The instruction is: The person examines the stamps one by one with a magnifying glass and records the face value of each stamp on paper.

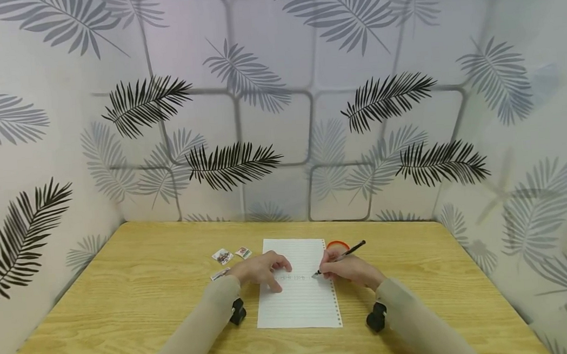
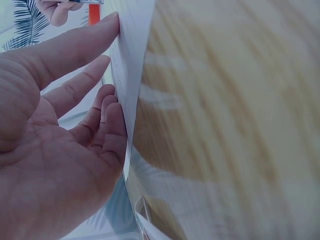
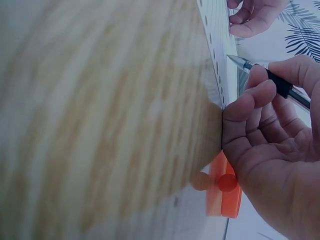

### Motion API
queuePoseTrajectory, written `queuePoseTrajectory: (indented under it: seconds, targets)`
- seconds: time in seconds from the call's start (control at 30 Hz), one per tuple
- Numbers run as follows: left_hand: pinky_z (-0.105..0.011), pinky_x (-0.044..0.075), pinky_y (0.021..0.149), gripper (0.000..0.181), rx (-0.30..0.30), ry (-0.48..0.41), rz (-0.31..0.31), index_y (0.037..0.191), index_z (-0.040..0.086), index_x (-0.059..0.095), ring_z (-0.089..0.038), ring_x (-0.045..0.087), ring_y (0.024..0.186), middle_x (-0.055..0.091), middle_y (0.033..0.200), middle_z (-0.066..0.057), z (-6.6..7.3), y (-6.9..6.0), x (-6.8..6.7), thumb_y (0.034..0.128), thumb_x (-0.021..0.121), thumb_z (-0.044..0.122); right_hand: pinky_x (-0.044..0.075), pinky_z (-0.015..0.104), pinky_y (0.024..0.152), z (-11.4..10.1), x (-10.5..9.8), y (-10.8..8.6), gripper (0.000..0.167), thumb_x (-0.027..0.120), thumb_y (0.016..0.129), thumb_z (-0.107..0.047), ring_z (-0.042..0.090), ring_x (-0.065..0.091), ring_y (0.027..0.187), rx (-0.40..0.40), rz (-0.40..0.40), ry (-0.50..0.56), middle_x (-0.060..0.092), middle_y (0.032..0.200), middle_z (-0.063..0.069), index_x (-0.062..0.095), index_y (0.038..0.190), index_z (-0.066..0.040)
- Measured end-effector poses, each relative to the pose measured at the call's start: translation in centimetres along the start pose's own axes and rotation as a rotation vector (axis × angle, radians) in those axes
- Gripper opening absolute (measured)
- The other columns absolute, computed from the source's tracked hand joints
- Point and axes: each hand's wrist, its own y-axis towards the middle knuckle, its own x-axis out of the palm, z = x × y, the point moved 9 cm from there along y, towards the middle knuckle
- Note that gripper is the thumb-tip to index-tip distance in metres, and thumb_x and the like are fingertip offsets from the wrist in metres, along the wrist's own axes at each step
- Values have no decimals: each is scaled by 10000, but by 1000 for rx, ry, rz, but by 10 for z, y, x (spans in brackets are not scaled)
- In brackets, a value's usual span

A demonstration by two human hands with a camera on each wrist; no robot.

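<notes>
A lined sheet of paper [image 1: 298,306] with punched holes down its right edge lies on the wooden table, a line of handwriting across its middle. My left hand [image 1: 262,268] rests on the sheet's left side, fingers spread and lightly bent; the left wrist view shows its fingertips [image 2: 116,25] touching the paper. My right hand [image 1: 350,271] pinches a black pen [image 1: 351,249] between thumb and fingers. In the head view the pen's tip is at the right end of the writing. The right wrist view shows the pen's clear tip section [image 3: 240,62] close to the paper.
Several small picture cards [image 1: 222,256] lie left of the paper, beside my left hand. An orange-rimmed round object [image 1: 337,245], partly hidden, sits behind my right hand. The wooden table [image 1: 139,294] meets a leaf-patterned backdrop [image 1: 275,194] at its far edge.
</notes>
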Motion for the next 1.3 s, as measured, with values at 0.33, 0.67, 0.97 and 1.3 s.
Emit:
queuePoseTrajectory:
  seconds: [0.33,0.67,0.97,1.3]
  targets:
    - [-476,361,1084,437,6,24,-5,1133,132,657,-272,472,1210,525,1247,-69,3,0,0,749,809,-11,431,228,620,-3,2,-1,79,642,872,-39,130,511,652,-4,-20,2,615,702,-4,598,812,-16]
    - [-482,355,1093,434,7,2,2,1135,134,657,-285,468,1235,522,1262,-75,2,-1,0,755,804,-16,396,220,585,3,-5,-2,102,626,878,-76,118,509,635,42,22,47,605,704,-5,564,797,-78]
    - [-484,347,1100,435,4,-5,-4,1137,140,657,-295,459,1255,516,1281,-79,0,-1,0,756,805,-10,370,220,584,6,-7,-2,115,637,889,-84,118,489,639,52,35,47,610,723,-5,548,815,-83]
    - [-489,344,1101,429,-7,-5,-9,1122,156,658,-293,456,1259,513,1292,-77,-2,1,1,752,810,-1,376,220,578,5,-5,-2,108,617,887,-55,113,479,621,45,23,35,594,708,3,541,811,-58]
